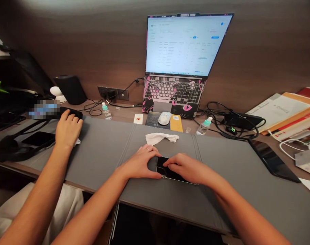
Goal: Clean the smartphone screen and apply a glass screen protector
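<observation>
A dark smartphone [161, 166] lies flat on the grey desk mat, its screen up. My left hand [138, 163] grips its left end, with the thumb along the near edge and the fingers at the far edge. Over the right part of the phone is my right hand [184, 166], its fingers curled and the index fingertip on the screen. Whether anything is under those curled fingers is hidden. Just beyond the phone lies a crumpled white tissue [161, 137].
Another person's hand [68, 127] rests on a dark object at the left. An open laptop [174, 95], a white mouse [165, 118] and small spray bottles [106, 111] stand behind the mat [98, 149]. Tangled cables, a black tablet [274, 160] and stacked books [295, 112] are at the right.
</observation>
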Available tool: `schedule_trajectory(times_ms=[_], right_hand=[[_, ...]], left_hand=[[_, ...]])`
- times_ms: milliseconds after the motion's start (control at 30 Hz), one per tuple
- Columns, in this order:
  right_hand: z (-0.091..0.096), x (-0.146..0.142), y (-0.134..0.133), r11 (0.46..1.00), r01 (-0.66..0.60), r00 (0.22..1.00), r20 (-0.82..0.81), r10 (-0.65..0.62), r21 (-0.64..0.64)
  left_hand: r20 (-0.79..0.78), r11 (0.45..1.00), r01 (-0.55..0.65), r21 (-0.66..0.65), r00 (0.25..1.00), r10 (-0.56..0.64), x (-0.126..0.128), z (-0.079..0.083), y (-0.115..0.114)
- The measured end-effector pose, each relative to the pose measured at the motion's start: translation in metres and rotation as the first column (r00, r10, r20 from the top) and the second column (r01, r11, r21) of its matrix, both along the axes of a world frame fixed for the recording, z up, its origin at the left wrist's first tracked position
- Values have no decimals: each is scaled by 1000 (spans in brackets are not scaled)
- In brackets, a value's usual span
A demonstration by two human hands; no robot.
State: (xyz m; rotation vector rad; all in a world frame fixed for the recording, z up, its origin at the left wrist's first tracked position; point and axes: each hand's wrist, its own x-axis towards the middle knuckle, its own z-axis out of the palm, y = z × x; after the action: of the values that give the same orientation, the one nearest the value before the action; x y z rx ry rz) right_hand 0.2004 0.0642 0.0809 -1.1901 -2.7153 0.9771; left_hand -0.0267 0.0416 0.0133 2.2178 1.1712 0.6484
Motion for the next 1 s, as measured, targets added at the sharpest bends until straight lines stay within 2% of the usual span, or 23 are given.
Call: schedule_trajectory(times_ms=[467, 600, 733, 800, 867, 933, 1000], right_hand=[[5, 85, -14, 968, 234, 972, 26, -233, -87], [3, 99, -15, 959, 262, 965, 45, -258, -104], [-3, 100, -17, 947, 320, 947, 36, -319, -29], [-2, 95, -26, 918, 395, 918, -33, -395, 20], [5, 89, -44, 900, 430, 895, -164, -414, 71], [15, 83, -68, 912, 394, 894, -277, -352, 112], [20, 78, -91, 946, 301, 919, -300, -254, 121]], left_hand=[[-28, 1000, 0, -13, 1000, 0, 1, 0, -2], [-45, 1000, 7, -12, 999, -8, 1, -1, -1], [-57, 1000, 0, -12, 998, -1, 1, -1, -2], [-60, 1000, -1, -8, 998, 1, 1, 0, -2], [-63, 1000, 2, -1, 998, -2, 1, 0, -2], [-66, 1000, 5, 11, 998, -4, 1, 0, -1], [-72, 1000, 6, 21, 997, -5, 1, 0, -1]])
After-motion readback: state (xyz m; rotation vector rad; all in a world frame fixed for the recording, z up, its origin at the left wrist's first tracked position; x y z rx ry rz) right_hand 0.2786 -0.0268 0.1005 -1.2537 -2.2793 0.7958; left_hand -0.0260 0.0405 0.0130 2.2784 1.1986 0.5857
